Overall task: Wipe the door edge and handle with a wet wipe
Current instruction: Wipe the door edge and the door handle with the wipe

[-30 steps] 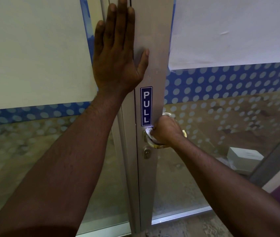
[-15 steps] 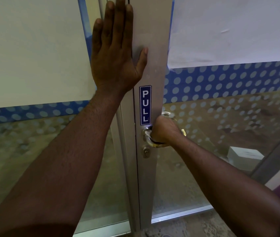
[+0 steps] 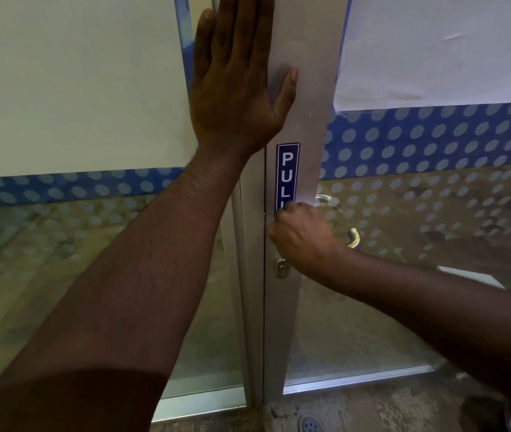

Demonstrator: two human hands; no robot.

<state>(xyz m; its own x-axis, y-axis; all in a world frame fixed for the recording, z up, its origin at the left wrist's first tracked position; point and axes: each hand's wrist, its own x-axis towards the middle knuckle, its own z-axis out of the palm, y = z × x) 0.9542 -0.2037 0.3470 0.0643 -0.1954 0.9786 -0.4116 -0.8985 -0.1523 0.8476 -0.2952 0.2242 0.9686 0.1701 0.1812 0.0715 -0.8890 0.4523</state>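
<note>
Left hand: The left hand [image 3: 235, 88] lay flat and fully spread on the door's metal stile [image 3: 307, 57], fingers pointing up, gripping nothing.
Right hand: The right hand [image 3: 302, 235] was curled into a loose fist at the handle [image 3: 354, 236]; whether it was closed around the handle or only pressed against it could not be told.
Wet wipe: Not visible; if held, it was hidden inside the right fist.
Handle: A polished, curved metal pull mounted on the stile's right side, just under the blue PULL sign [image 3: 287, 176] and above the keyhole [image 3: 280, 267].
Door edge: A dull silver strip running floor to top between frosted, dotted glass panels [image 3: 435, 151].
Handling: Handle and stile looked rigid and slick, likely more so when wet; a wrapped grip around the handle's bend would seem surest, with the flat palm steadying the door.
</note>
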